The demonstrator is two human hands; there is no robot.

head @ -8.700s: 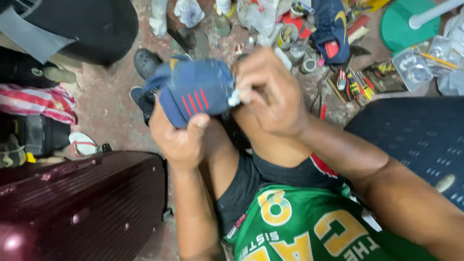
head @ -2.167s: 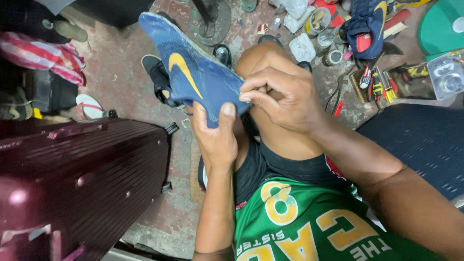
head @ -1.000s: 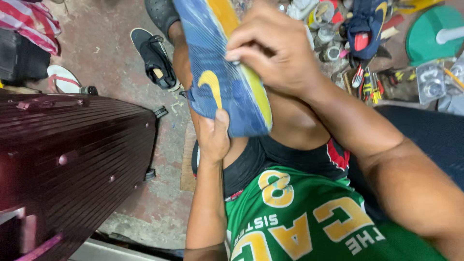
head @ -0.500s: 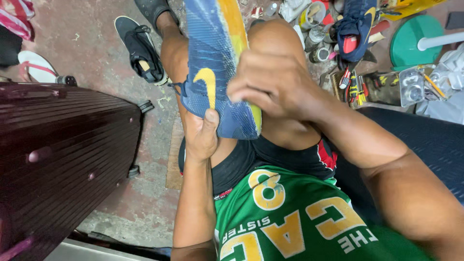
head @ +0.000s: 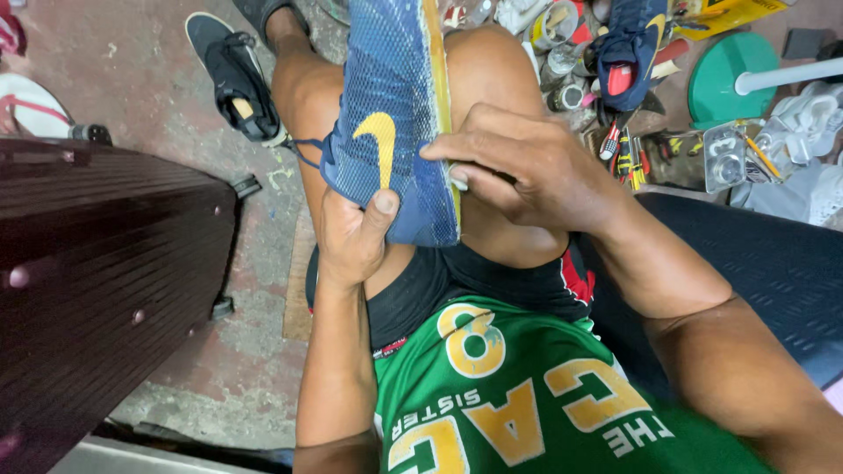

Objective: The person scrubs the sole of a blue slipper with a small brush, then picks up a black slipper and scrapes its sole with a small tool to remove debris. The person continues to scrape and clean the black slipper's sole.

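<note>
A blue mesh sports shoe (head: 391,105) with a yellow emblem and a yellow sole edge stands on end over my knees, toe end pointing away from me. My left hand (head: 351,237) grips its heel end from below, thumb pressed on the mesh side. My right hand (head: 518,167) holds the shoe from the right, fingertips pinching along the sole edge near the heel. Both hands keep the shoe above my bare thighs.
A dark maroon suitcase (head: 97,281) lies at the left. A black sandal (head: 233,75) is on my foot on the concrete floor. A second blue shoe (head: 628,48), small tools (head: 619,145), a green round stand (head: 755,79) and a dark mat (head: 755,272) lie at the right.
The shoe has been turned from lying across my lap to standing on end with its side and sole edge toward me. My right hand slid down to the sole edge near the heel.
</note>
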